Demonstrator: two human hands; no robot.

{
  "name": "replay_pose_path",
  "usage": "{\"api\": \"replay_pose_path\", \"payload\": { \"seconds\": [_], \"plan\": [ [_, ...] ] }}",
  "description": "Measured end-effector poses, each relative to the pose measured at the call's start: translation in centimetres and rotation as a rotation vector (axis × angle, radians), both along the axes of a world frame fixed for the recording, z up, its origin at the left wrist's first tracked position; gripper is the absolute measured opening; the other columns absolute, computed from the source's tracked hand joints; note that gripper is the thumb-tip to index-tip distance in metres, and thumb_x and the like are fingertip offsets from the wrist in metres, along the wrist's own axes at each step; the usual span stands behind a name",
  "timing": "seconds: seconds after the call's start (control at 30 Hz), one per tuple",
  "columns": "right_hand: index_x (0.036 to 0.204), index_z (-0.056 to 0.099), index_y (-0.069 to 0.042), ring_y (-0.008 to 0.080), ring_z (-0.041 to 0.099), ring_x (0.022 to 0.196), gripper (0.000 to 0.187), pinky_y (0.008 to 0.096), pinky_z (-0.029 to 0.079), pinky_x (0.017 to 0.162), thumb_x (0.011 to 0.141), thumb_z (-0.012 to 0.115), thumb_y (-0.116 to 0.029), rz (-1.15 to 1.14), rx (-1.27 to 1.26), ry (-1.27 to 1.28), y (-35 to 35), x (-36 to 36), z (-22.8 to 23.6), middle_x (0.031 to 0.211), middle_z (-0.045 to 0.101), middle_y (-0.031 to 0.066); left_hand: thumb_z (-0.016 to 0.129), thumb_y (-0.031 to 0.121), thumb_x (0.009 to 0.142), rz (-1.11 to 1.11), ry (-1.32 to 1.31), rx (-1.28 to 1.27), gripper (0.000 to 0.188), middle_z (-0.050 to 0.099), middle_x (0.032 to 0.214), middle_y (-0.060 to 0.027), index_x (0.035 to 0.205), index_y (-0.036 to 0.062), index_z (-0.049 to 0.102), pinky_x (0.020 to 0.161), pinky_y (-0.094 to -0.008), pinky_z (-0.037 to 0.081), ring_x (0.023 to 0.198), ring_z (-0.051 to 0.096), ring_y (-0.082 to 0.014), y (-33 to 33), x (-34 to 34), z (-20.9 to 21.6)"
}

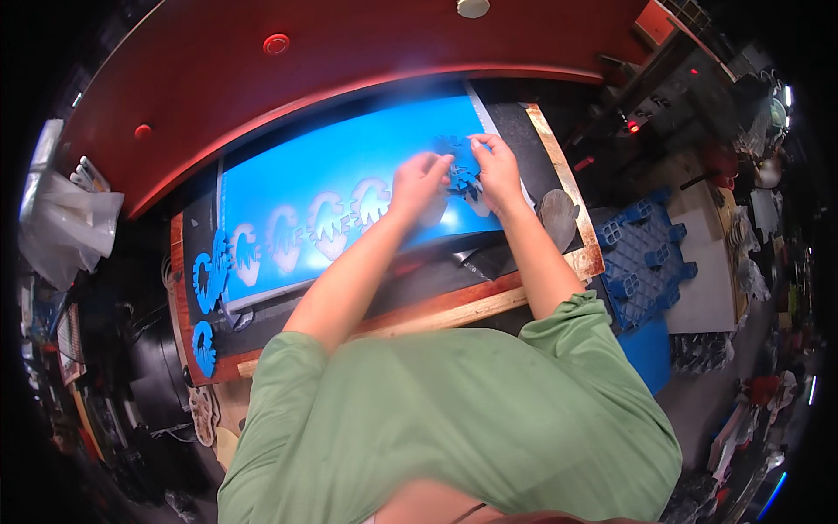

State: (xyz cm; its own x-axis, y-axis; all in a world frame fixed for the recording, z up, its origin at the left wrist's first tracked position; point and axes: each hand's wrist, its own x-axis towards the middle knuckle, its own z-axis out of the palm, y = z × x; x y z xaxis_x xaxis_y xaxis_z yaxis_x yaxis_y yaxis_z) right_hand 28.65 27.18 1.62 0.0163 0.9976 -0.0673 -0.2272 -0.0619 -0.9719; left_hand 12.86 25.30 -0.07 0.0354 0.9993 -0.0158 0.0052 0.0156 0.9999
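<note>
This looks like a workshop or small factory floor. A large red panel (419, 44), carrying a round red button (277, 44), spans the space beyond the blue sheet (349, 148), much like the body of an industrial machine. Under the sheet is a dark bed with a worn wooden rim (419, 323). Toothed blue pieces (219, 262) lie just left of the sheet, with a clear plastic bag (74, 218) farther left. Right of it sit a blue plastic pallet (656, 258) and blurred, crowded clutter (759, 393).
</note>
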Motion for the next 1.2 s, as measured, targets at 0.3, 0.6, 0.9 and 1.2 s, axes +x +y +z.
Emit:
{"api": "replay_pose_path", "payload": {
  "seconds": [0.3,0.6,0.9,1.2],
  "plan": [
    [0.105,0.063,-0.003,0.0081,0.055,0.085,0.014,0.0241,0.046,0.078,0.099,0.058,-0.013,0.026,0.056,-0.018,-2.3,-1.1,-1.6,0.096,0.062,0.0023,0.068,0.035,0.092,-0.021,0.294,0.017,0.034,0.061,0.075,-0.0037,0.082,0.0032,0.061,0.06,-0.0285,0.046,0.067,0.057,-0.0118,0.4,0.1,1.6],
    [0.109,0.061,0.0,0.0131,0.056,0.091,0.017,0.028,0.047,0.078,0.098,0.058,-0.013,-0.242,0.098,0.08,-2.3,-3.4,-5.0,0.101,0.062,0.006,0.067,0.024,0.093,-0.045,0.356,0.201,0.029,0.058,0.068,-0.0036,0.073,0.0039,0.06,0.056,-0.0278,0.044,0.061,0.054,-0.0098,0.8,-0.8,-1.0],
    [0.114,0.056,0.0,0.0176,0.058,0.095,0.018,0.0325,0.048,0.085,0.099,0.053,-0.01,-0.193,-0.123,0.555,-2.9,-3.4,-4.1,0.106,0.061,0.0089,0.064,0.021,0.095,-0.11,0.043,0.021,0.023,0.057,0.07,0.0004,0.08,0.0053,0.063,0.058,-0.025,0.042,0.063,0.05,-0.0082,0.9,-1.5,-2.0],
    [0.112,0.062,0.001,0.0175,0.062,0.095,0.025,0.0325,0.05,0.086,0.092,0.064,-0.015,-0.102,0.076,-0.183,-3.2,-2.6,-2.8,0.099,0.066,0.0102,0.06,0.018,0.095,0.126,-0.04,-0.06,0.02,0.062,0.074,-0.0026,0.083,0.0037,0.066,0.061,-0.0284,0.044,0.067,0.055,-0.0112,0.4,0.5,-2.6]
  ]
}}
